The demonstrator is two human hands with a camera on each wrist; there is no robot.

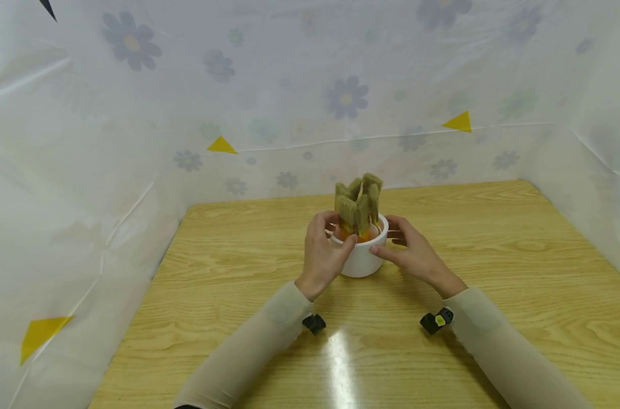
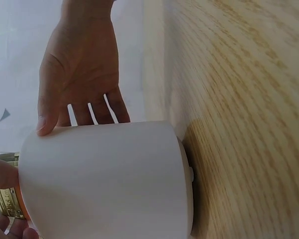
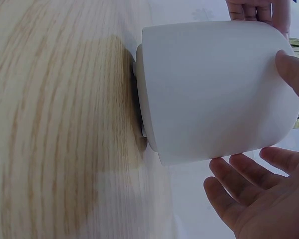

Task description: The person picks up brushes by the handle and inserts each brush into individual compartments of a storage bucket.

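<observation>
A white round pot [image 1: 361, 262] with small feet under its base stands on the wooden table. Several paintbrushes [image 1: 360, 205] stick up out of it, tan bristles uppermost, with brassy metal bands and orange handles partly hidden inside. My left hand [image 1: 324, 250] holds the pot's left side near the rim, its thumb in front and its fingers behind, close to the brushes. On the other side, my right hand [image 1: 414, 250] has its thumb against the front and its fingertips against the far side, as the right wrist view shows of the pot [image 3: 214, 94].
The wood-grain table [image 1: 228, 238] stretches around the pot. White flower-print sheeting [image 1: 289, 102] rises behind it and on both sides. Yellow triangles [image 1: 458, 122] are stuck on the sheeting. A small black camera [image 1: 315, 324] hangs at each wrist.
</observation>
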